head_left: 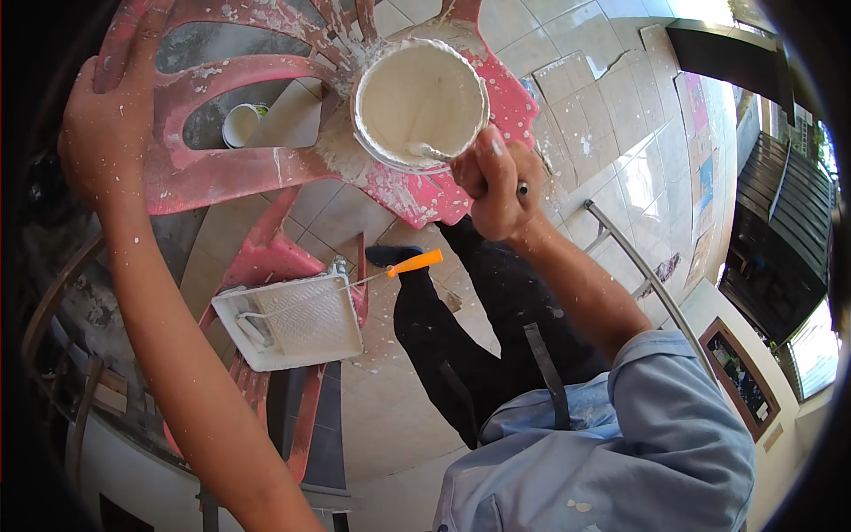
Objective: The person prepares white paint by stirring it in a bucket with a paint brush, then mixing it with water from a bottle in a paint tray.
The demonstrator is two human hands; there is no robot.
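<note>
A bucket of white paint (424, 102) stands on a paint-spattered pink plastic chair (239, 173), its rim thickly coated. My right hand (505, 184) is closed in a fist beside the rim, around a thin stirring rod (432, 152) that dips into the paint. A dark round end of the rod pokes out of the fist; the rest of the grip is hidden. At the upper left, my left hand (106, 133) is wrapped over the edge of the same chair. White specks of paint dot both arms.
Lower left, a paint tray (306, 324) and a roller with an orange handle (415, 262) rest on another pink chair (266, 244). A small white tub (240, 126) shows through the chair's opening. A metal rail (651, 284) runs at right, over tiled floor (567, 97).
</note>
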